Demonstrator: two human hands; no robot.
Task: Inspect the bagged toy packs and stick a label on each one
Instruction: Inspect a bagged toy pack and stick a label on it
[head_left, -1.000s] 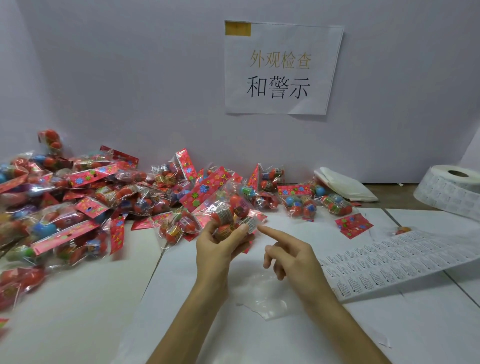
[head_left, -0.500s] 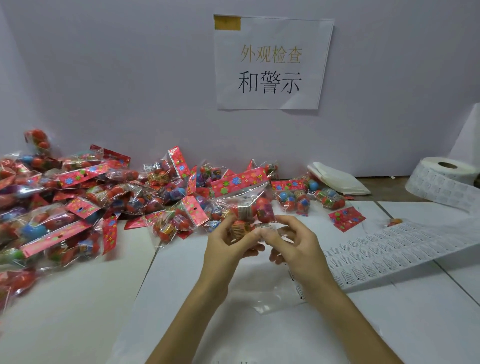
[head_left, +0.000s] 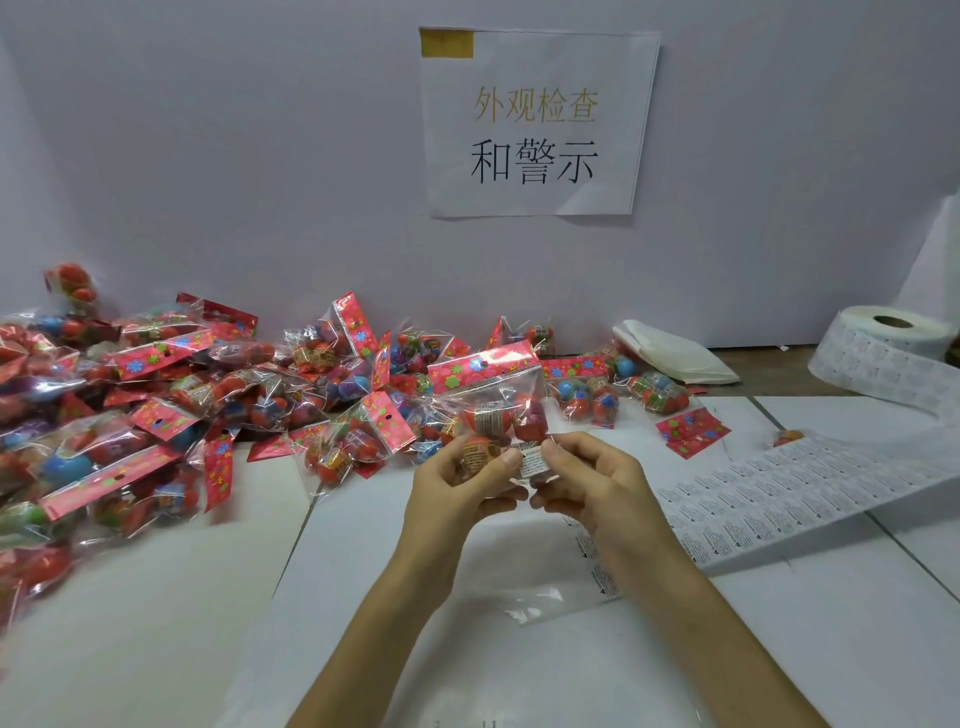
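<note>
Bagged packs (head_left: 156, 395) are heaped at the left of the frame. At centre, one toy pack (head_left: 493, 400) is gripped from below by the left hand (head_left: 457, 483), and a white label (head_left: 532, 460) is pinched against its lower edge by the right hand (head_left: 597, 483). If pressed unevenly on the crinkled film, the label could be creased or left half-lifted. The label strip (head_left: 805, 493) lies at right.

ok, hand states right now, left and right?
left hand: holding the toy pack.
right hand: pinching a white label against that pack.
</note>
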